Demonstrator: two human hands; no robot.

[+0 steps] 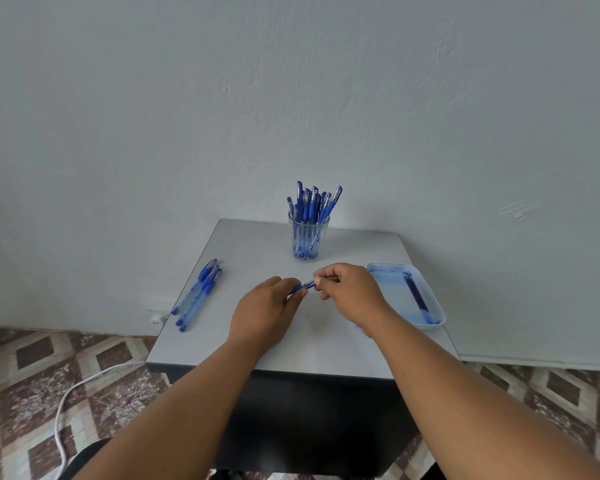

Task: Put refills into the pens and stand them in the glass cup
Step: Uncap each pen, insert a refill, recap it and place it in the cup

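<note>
Over the table (326, 341), left hand (264, 313) and right hand (350, 292) both pinch one pen (303, 286), short of the glass cup (308, 239). Small parts, tight grip; a slip could drop it

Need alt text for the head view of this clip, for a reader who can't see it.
Two bare hands, left hand and right hand, hold one blue pen between them over a small grey table. Behind stands a glass cup full of blue pens; three loose pens lie left, a white tray with refills right.
</note>
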